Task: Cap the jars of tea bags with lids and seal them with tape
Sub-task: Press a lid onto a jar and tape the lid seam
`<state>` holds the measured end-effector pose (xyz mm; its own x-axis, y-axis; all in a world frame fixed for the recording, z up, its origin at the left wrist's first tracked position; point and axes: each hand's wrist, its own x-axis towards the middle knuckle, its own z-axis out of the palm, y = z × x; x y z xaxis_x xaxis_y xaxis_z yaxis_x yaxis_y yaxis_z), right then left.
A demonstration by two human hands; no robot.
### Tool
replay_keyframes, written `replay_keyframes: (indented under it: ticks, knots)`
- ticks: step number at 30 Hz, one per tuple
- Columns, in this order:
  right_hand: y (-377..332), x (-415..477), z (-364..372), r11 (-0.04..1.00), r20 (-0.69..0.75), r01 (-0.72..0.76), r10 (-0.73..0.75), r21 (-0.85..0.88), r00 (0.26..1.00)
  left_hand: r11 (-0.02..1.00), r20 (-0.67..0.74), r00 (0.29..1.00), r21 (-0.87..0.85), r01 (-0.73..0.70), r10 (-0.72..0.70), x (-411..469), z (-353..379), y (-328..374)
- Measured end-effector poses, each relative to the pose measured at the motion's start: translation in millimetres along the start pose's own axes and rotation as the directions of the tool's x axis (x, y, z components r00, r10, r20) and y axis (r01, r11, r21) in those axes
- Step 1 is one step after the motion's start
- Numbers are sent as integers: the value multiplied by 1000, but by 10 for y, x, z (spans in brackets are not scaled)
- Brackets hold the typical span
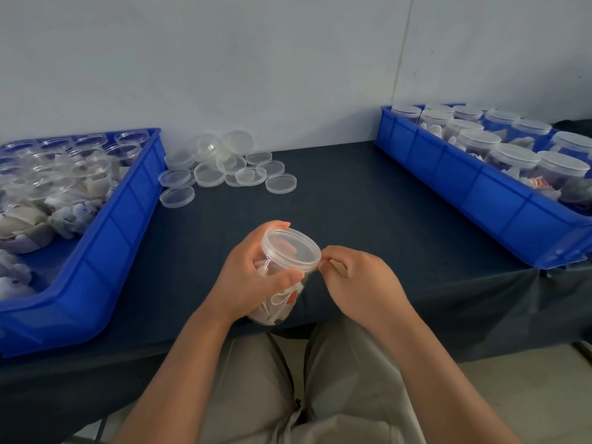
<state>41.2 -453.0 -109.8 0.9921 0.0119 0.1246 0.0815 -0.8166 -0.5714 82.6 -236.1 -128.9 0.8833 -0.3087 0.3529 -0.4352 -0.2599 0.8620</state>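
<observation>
My left hand [246,277] grips a clear plastic jar [282,299] of tea bags, tilted, over the table's front edge. A clear lid [291,248] sits on the jar's mouth. My right hand [358,280] has its thumb and fingertips pinched together right at the lid's rim on the right side; whether a strip of tape is between them I cannot tell. Loose clear lids [224,171] lie in a heap at the back of the table.
A blue bin [121,219] at the left holds several uncapped jars [80,165] with tea bags. Another blue bin [480,190] at the right holds several capped jars [512,155]. Dark cloth covers the table [368,213]. A white wall stands behind.
</observation>
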Motion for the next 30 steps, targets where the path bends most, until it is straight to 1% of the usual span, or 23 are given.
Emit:
replay_keyframes:
  ticks: [4, 9, 10, 12, 14, 15, 16, 18, 20, 23, 25, 27, 29, 30]
  knots:
    - [-76, 170, 6, 999, 23, -40, 41, -27, 999, 1000, -22, 1000, 9, 10, -10, 54, -67, -7]
    - [-203, 420, 98, 998, 47, -35, 37, -45, 998, 994, -91, 993, 71, 82, -75, 107, -187, 42]
    - [-211, 471, 128, 997, 49, -44, 47, -61, 998, 995, -83, 993, 57, 87, -82, 101, -218, 69]
    - [-148, 587, 161, 982, 42, -90, 98, -168, 994, 998, 44, 998, -37, 52, -51, 20, -194, 128]
    - [10, 676, 148, 947, 62, -139, 164, -289, 985, 991, 193, 981, -122, 48, -24, -165, -25, 145]
    - [93, 693, 160, 943, 66, -138, 165, -304, 984, 986, 191, 981, -161, 54, -22, -250, 48, 159]
    - [164, 697, 190, 945, 65, -113, 139, -305, 988, 972, 137, 990, -224, 65, -34, -293, 75, 175]
    - [223, 664, 280, 939, 57, -23, 45, -344, 997, 923, 0, 992, -367, 119, -128, -276, 14, 173]
    - [248, 628, 400, 921, 31, 66, -58, -383, 998, 892, -65, 978, -425, 152, -198, -247, -73, 164]
    - [260, 601, 522, 876, 31, 182, -188, -447, 982, 890, -109, 971, -431, 148, -214, -260, -107, 148]
    - [278, 604, 566, 884, 54, 226, -224, -409, 973, 873, -113, 962, -456, 172, -249, -291, -87, 139]
    - [278, 603, 569, 893, 91, 242, -224, -379, 970, 859, -111, 956, -476, 188, -270, -318, -59, 139]
    - [256, 618, 511, 886, 164, 241, -190, -397, 968, 849, -101, 955, -492, 194, -277, -335, -24, 142]
    - [234, 613, 476, 896, 188, 243, -184, -372, 965, 846, -94, 956, -494, 198, -279, -338, -15, 140]
